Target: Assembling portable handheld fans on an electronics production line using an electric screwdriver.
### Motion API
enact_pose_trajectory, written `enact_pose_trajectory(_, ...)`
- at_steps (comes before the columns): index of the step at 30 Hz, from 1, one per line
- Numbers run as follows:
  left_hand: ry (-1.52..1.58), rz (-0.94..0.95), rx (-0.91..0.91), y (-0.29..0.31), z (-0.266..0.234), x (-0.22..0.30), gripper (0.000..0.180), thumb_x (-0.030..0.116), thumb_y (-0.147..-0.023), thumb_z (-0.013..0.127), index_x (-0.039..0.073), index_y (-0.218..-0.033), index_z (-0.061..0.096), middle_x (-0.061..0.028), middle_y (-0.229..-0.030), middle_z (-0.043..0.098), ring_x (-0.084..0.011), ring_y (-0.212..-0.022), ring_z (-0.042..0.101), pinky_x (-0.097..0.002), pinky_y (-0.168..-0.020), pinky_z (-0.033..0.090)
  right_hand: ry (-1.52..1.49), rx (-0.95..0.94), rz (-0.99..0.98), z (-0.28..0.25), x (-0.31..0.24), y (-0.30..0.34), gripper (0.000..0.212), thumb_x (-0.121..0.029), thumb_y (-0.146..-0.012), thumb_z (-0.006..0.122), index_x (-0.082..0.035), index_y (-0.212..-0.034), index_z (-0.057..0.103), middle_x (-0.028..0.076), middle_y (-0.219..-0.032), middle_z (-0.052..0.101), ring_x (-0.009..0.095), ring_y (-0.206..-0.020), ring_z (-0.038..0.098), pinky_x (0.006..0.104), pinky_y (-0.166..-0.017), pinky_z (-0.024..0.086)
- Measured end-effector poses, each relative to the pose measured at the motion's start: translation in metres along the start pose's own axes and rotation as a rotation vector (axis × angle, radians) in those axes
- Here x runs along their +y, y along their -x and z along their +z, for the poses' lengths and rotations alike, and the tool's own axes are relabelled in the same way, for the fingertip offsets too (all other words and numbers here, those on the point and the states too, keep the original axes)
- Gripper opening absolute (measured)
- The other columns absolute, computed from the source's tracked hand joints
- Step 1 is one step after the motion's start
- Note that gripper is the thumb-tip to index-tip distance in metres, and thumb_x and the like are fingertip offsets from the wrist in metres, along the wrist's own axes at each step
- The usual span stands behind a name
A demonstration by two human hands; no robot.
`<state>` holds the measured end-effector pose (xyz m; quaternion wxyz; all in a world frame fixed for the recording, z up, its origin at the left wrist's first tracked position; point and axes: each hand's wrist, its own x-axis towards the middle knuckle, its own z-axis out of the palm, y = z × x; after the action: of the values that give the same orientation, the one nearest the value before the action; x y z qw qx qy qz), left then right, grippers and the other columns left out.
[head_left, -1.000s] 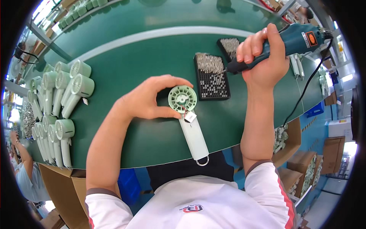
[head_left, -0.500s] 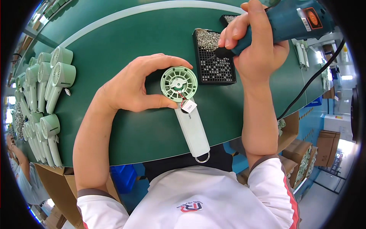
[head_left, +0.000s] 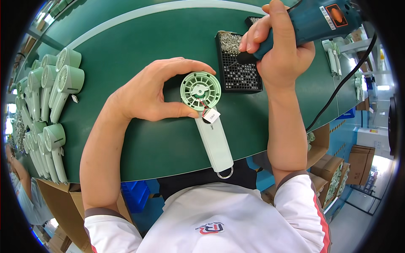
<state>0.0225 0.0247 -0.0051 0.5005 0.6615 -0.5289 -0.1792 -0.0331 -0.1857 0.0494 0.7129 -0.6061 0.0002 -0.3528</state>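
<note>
We hold the pale green handheld fan (head_left: 206, 114) flat on the green counter (head_left: 139, 50), its round grille head up and its white handle pointing back toward our body. Our left hand (head_left: 152, 95) curls around the head, thumb below and fingers over the top rim, a firm grip on the fan that keeps it from turning. Our right hand (head_left: 280, 50) is clenched around the blue electric screwdriver (head_left: 312, 21), whose tip dips into the black screw tray (head_left: 238, 67) just beyond the fan. To do this well, we judge, the bit should meet one screw squarely and lift straight, while the left hand stays steady. The right wrist bends down, forearm rising from the lower edge; the left forearm angles in from the lower left. More fans (head_left: 55, 92) lie stacked at the left.
</note>
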Motion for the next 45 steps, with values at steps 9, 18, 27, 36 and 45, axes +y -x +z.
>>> enact_pose_trajectory(9,-0.013,0.018,-0.008,0.0,0.0,-0.001,0.066,0.02,-0.07,0.09,0.003,-0.129,0.065,-0.0122,-0.114,0.073,-0.0292,-0.105,0.069,-0.0385,-0.097,0.051,-0.001,0.029,-0.023,-0.005,0.005,-0.007,0.025,-0.016,-0.102,0.064,0.006,-0.09,0.064,0.007,-0.059,0.057,0.016,-0.042,0.053,0.031,-0.043,0.049)
enact_pose_trajectory(18,0.001,-0.013,-0.013,0.001,-0.001,0.001,0.065,0.018,-0.071,0.089,0.003,-0.129,0.065,-0.0112,-0.115,0.073,-0.0268,-0.105,0.068,-0.0381,-0.098,0.051,0.151,-0.093,-0.043,0.003,0.003,0.007,0.017,-0.009,-0.099,0.067,0.003,-0.088,0.065,0.006,-0.06,0.061,0.012,-0.046,0.057,0.0269,-0.044,0.047)
enact_pose_trajectory(27,-0.006,0.017,0.001,-0.002,0.001,0.0,0.064,0.019,-0.072,0.089,0.002,-0.129,0.065,-0.0122,-0.115,0.073,-0.0277,-0.106,0.069,-0.0383,-0.098,0.052,-0.586,-0.418,-0.545,-0.004,0.043,-0.016,0.014,-0.009,-0.1,0.067,0.004,-0.094,0.065,0.005,-0.061,0.062,0.012,-0.046,0.057,0.0257,-0.046,0.046)
enact_pose_trajectory(36,-0.008,0.007,0.002,0.001,0.0,-0.002,0.064,0.022,-0.073,0.09,0.002,-0.128,0.065,-0.0136,-0.115,0.073,-0.0291,-0.105,0.07,-0.039,-0.097,0.053,-0.028,-0.136,-0.163,-0.014,0.018,-0.008,0.018,-0.01,-0.097,0.068,0.007,-0.099,0.066,0.009,-0.063,0.06,0.018,-0.045,0.056,0.037,-0.044,0.052)
enact_pose_trajectory(45,-0.02,0.039,0.011,0.001,0.0,-0.003,0.064,0.021,-0.072,0.089,0.001,-0.128,0.065,-0.0152,-0.115,0.073,-0.0304,-0.107,0.07,-0.0391,-0.097,0.053,-0.024,-0.121,-0.164,-0.011,0.01,-0.007,0.018,-0.01,-0.098,0.067,0.007,-0.1,0.065,0.009,-0.063,0.058,0.019,-0.046,0.055,0.0384,-0.045,0.051)
